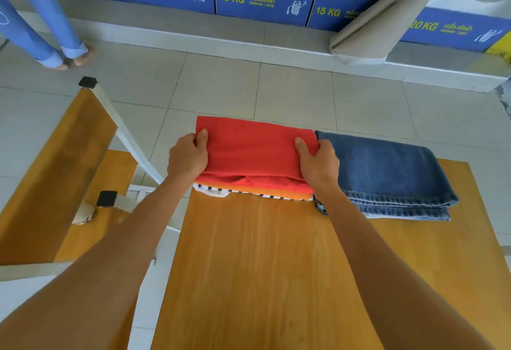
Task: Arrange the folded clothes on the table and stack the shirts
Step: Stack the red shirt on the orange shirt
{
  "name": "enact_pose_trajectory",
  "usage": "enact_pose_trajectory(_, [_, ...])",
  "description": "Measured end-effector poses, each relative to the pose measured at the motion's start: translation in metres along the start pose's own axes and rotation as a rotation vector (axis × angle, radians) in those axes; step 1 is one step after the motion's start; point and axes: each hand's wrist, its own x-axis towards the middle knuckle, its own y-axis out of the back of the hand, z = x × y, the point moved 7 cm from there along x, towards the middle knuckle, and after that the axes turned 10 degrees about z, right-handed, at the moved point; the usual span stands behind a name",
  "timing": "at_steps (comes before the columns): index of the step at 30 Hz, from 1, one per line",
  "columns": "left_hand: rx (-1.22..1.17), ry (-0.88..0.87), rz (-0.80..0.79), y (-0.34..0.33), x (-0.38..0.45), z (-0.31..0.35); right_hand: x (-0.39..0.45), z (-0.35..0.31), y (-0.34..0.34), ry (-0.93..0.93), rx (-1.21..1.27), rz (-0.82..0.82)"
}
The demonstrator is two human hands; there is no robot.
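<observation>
Arms outstretched, the left hand (188, 156) and right hand (319, 164) pinch the red shirt (251, 150) between them, jeans (387, 172) just beside the right.

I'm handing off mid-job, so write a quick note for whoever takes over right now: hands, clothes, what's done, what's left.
Left hand grips the left edge of the red shirt; right hand grips its right edge.
The red shirt tops a stack at the far end of the table, over an orange shirt and a striped shirt.
Folded jeans lie right beside the stack.
Done: shirts stacked.
Left: square the stack up and let go.
</observation>
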Motion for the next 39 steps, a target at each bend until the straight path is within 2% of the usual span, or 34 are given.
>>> enact_pose_trajectory(3, [-0.029,-0.028,0.085,0.009,0.012,0.009,0.002,-0.008,0.009,0.032,0.039,0.091])
enact_pose_trajectory(7, [0.034,0.003,-0.038,-0.009,0.010,-0.002,-0.002,0.005,0.000,0.023,-0.038,0.022])
enact_pose_trajectory(15, [0.070,0.004,-0.052,-0.005,0.011,-0.003,0.003,0.003,0.003,0.045,-0.055,0.056])
enact_pose_trajectory(17, [0.122,-0.017,-0.031,0.000,0.005,0.003,0.001,0.004,0.003,0.012,-0.051,0.058])
enact_pose_trajectory(20, [0.190,-0.056,0.093,0.018,0.000,0.020,-0.002,-0.008,0.007,0.005,-0.165,0.069])
enact_pose_trajectory(22, [0.108,-0.179,0.207,0.034,0.000,0.039,-0.003,-0.026,0.016,0.129,-0.245,0.180])
enact_pose_trajectory(25, [-0.010,-0.488,0.285,0.035,-0.008,0.080,-0.018,-0.065,0.009,0.460,-0.293,0.280])
enact_pose_trajectory(26, [0.029,-0.562,0.245,0.025,-0.013,0.089,-0.026,-0.075,-0.002,0.565,-0.337,0.245])
enact_pose_trajectory(28, [0.229,-0.603,0.062,-0.010,-0.020,0.089,-0.038,-0.078,-0.034,0.711,-0.505,0.081])
enact_pose_trajectory(30, [0.380,-0.579,-0.076,-0.040,-0.022,0.071,-0.044,-0.059,-0.062,0.741,-0.695,-0.115])
enact_pose_trajectory(31, [0.403,-0.571,-0.096,-0.047,-0.021,0.062,-0.043,-0.049,-0.069,0.729,-0.742,-0.162])
enact_pose_trajectory(39, [0.375,-0.502,-0.104,-0.052,-0.021,0.052,-0.037,-0.034,-0.069,0.636,-0.766,-0.073])
